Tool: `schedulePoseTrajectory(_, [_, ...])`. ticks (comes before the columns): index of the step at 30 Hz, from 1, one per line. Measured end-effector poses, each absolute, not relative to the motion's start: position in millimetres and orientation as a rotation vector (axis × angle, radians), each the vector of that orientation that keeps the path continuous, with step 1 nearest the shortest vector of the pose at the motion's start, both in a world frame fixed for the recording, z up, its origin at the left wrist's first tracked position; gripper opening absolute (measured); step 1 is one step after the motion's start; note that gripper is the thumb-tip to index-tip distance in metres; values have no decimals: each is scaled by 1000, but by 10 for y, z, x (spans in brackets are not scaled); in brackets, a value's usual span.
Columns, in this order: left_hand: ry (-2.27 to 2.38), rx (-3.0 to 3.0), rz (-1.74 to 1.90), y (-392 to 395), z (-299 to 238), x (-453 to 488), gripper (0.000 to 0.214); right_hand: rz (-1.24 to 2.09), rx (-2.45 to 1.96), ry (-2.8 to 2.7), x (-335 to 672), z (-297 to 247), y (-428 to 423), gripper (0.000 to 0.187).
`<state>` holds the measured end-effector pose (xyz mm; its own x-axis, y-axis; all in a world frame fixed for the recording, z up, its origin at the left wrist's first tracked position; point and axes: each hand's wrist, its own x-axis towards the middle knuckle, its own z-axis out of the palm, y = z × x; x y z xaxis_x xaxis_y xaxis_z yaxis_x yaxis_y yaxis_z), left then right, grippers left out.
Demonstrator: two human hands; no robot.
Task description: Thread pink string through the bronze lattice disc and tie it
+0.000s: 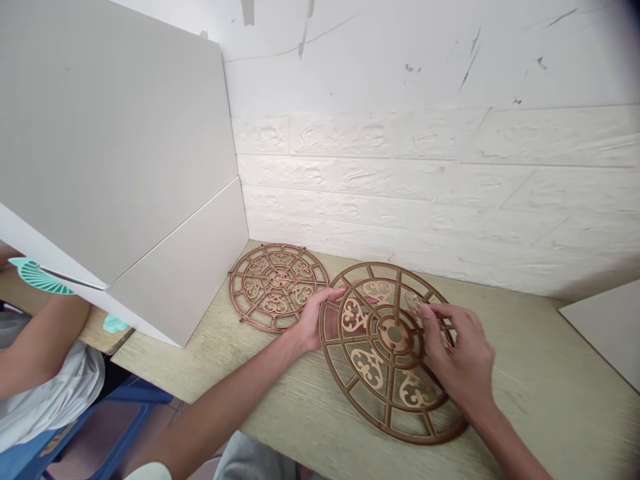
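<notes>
This looks like a shared workroom, not a home. A white board partition [115,153] divides a long wood-grain counter [545,380] into booths, and a second board [607,333] stands at the far right. Behind runs a scuffed white faux-brick wall [425,173]. Past the partition, a person [45,387] in a white shirt works at the next stretch, near a blue chair [110,420]. A lattice disc [274,287] lies on the counter.

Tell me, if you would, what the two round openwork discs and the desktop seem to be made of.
The nearer disc and the farther one look like moulded plastic or cast metal; crisp scrollwork and an even bronze sheen suggest a coating. The desktop looks like wood-grain laminate, its grain flat.
</notes>
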<state>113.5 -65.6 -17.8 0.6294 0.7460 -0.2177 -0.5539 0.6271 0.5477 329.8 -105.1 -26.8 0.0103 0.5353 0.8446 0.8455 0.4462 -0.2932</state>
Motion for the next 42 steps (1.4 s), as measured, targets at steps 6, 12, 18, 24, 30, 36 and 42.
schedulePoseTrajectory(6, [413, 463, 765, -648, -217, 1133, 49, -370, -1227, -1667, 3283, -250, -1056, 16])
schedulePoseTrajectory(12, [466, 473, 745, -653, -248, 1132, 45, -382, -1221, -1710, 3295, -276, -1047, 15])
schedulePoseTrajectory(18, [436, 491, 748, -657, -241, 1144, 45, -379, -1211, -1722, 3320, -314, -1030, 14])
schedulePoseTrajectory(24, [420, 478, 752, -652, -239, 1139, 45, -363, -1214, -1711, 3313, -312, -1029, 14])
schedulePoseTrajectory(30, [365, 448, 775, -667, -204, 1141, 44, -366, -1218, -1686, 3311, -300, -1039, 14])
schedulePoseTrajectory(36, [375, 430, 782, -673, -172, 1142, 45, -383, -1215, -1682, 3305, -292, -1042, 13])
schedulePoseTrajectory(42, [413, 437, 782, -668, -184, 1136, 49, -370, -1218, -1690, 3313, -317, -1038, 12])
